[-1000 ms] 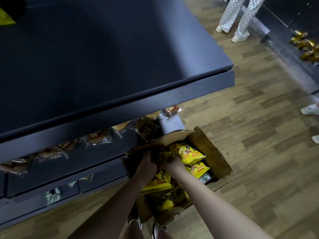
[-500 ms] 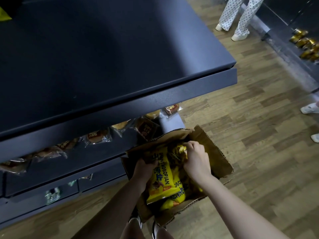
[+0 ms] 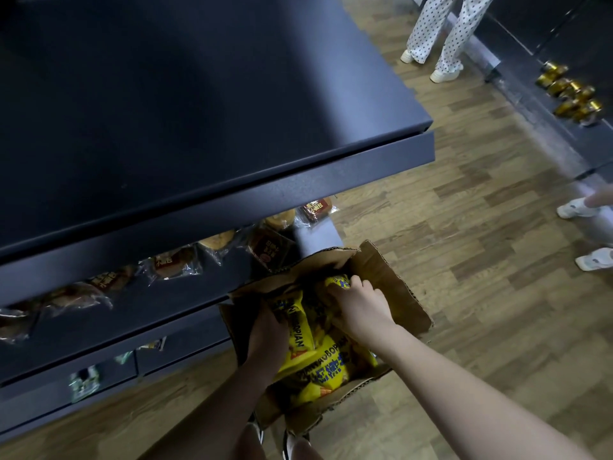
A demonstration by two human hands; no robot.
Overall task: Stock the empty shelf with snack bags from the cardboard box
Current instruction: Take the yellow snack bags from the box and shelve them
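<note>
An open cardboard box [image 3: 394, 293] stands on the wooden floor below the dark shelf unit, filled with several yellow snack bags [image 3: 318, 373]. Both my hands are down inside it. My left hand [image 3: 267, 336] grips the left side of an upright yellow bag [image 3: 295, 327]. Fingers of my right hand [image 3: 360, 305] are curled around the top of another yellow bag [image 3: 338, 282] near the box's far wall. The wide dark top shelf [image 3: 185, 104] above is bare.
A lower shelf [image 3: 156, 287] holds a row of wrapped bread packets [image 3: 172, 263]. Another person's dotted trousers and white shoes [image 3: 441, 73] stand at the far right. Gold cans [image 3: 570, 94] sit on a shelf across the aisle. More white shoes [image 3: 593, 258] are at the right edge.
My right hand moved from the box's middle to the far side and closed on a bag's top. My left hand shifted its hold to an upright yellow bag, which has lifted slightly.
</note>
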